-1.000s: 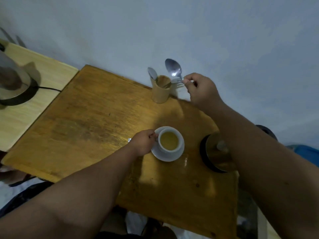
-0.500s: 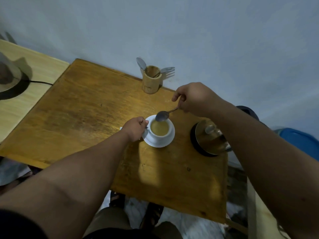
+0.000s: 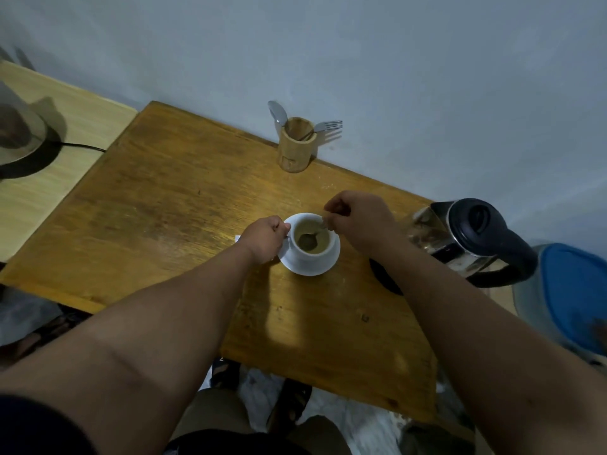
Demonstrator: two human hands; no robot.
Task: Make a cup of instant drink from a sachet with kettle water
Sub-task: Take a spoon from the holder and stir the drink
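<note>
A white cup (image 3: 330,249) filled with a tan drink stands on a white saucer (image 3: 320,269) in the middle of the wooden table (image 3: 157,218). My left hand (image 3: 264,239) grips the cup at its left side, where the handle is hidden. My right hand (image 3: 356,220) pinches the handle of a metal spoon (image 3: 310,239), whose bowl is dipped in the drink. The steel kettle (image 3: 460,238) with a black lid and handle stands to the right of the cup, partly behind my right forearm. A white scrap (image 3: 237,238) peeks out from under my left hand.
A bamboo holder (image 3: 295,147) with a spoon and a fork stands at the table's far edge by the wall. A second appliance on a black base (image 3: 23,146) sits on the pale side table at left. A blue object (image 3: 574,290) is at the right edge.
My right hand took a spoon from the bamboo holder, carried it to the cup and lowered its bowl into the drink. My left hand has stayed on the cup.
</note>
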